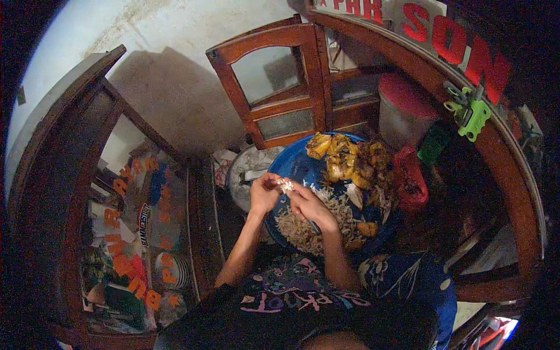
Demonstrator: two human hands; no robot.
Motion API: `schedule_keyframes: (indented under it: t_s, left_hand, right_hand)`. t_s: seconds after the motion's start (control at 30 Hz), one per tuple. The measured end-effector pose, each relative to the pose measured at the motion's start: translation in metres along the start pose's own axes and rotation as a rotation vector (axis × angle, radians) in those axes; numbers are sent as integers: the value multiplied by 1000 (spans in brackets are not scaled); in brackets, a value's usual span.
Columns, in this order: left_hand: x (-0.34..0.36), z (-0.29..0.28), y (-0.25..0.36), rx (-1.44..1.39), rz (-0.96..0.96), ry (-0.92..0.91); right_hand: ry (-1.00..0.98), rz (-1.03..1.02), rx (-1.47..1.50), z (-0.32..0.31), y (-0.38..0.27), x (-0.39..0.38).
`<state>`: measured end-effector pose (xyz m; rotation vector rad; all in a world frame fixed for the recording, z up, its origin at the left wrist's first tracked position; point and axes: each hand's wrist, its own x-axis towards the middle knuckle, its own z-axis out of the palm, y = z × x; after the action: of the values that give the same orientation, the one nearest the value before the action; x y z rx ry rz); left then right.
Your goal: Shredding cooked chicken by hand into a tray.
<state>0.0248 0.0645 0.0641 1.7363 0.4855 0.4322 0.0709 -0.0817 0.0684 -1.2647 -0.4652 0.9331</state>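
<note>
Both my hands meet over a large round blue tray (291, 156). My left hand (265, 193) pinches a small piece of white shredded chicken (285, 185), and the fingers of my right hand (313, 209) close on the same piece from the other side. A dark, slim handle-like end (315, 228) sticks out below my right palm; the rest of it is hidden by the hand. Under my hands lies a wide heap of shredded chicken (306, 236). Yellow-brown cooked chicken pieces (341, 163) are piled at the tray's far right.
Left of the tray stands a metal pot (238, 181). A red-lidded bucket (405, 116) and a red plastic bag (412, 181) are to the right. A wooden cabinet door (312, 76) hangs open ahead. At left, a glass case (131, 125) holds stacked plates (181, 271).
</note>
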Motion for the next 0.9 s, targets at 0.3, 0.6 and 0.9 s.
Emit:
schedule_keyframes:
  t_s: [0.3,0.6,0.9]
  left_hand:
    - [-3,5,16,-10,-40,-97]
    - [-1,-4,9,4,-40,-82]
    - [-3,2,7,-91,-14,-68]
  right_hand:
    - [327,-162,-256,-5,16,13]
    - [21,-32,-45,-3,2,1]
    - [214,-38,-69,-1,3,7]
